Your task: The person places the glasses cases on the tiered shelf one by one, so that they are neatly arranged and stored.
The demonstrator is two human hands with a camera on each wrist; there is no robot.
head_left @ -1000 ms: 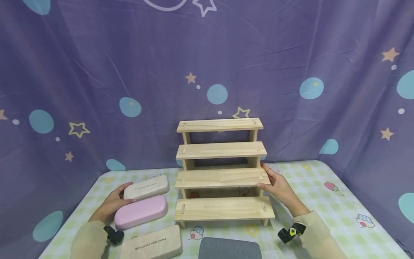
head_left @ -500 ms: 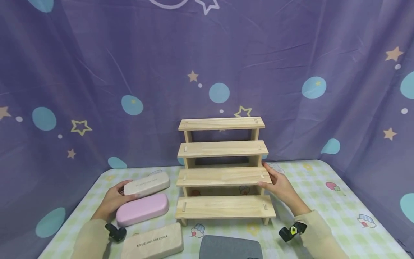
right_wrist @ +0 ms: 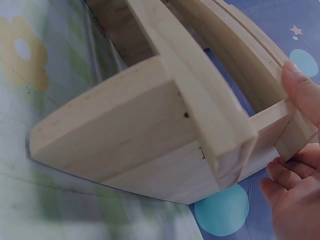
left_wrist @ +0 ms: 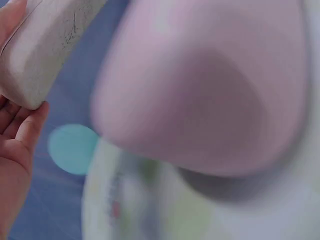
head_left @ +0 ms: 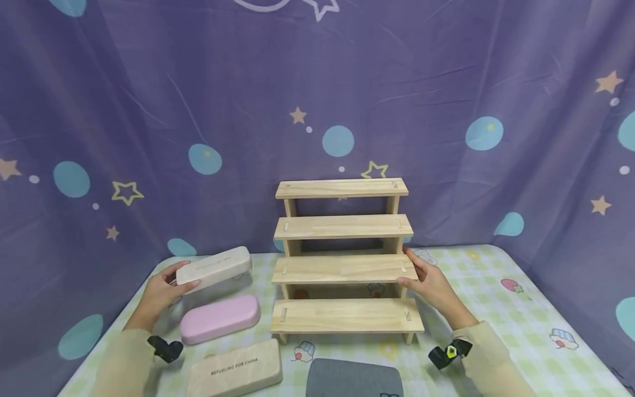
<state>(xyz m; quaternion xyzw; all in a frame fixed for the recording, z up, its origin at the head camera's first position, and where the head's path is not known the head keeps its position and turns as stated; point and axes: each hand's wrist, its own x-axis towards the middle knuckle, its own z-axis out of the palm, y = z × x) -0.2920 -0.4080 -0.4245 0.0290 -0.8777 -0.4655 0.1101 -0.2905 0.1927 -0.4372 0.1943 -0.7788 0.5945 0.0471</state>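
My left hand grips the near end of an off-white glasses case, thumb in front and fingers behind. The case is raised and tilted, its far end higher, behind the pink glasses case. In the left wrist view the fingers wrap the end of the off-white case, and the pink case looms close and blurred. My right hand holds the right end of the second-lowest step of a wooden four-tier display stand. The right wrist view shows thumb and fingers around that board's end.
A cream glasses case with printed lettering lies at the front left. A grey glasses case is beside it, cut off by the lower frame edge. The checked tablecloth covers the table, and a purple curtain hangs behind.
My left hand has lifted the off-white case off the tablecloth and moved it up and slightly left, tilting it. My right hand keeps its hold on the stand.
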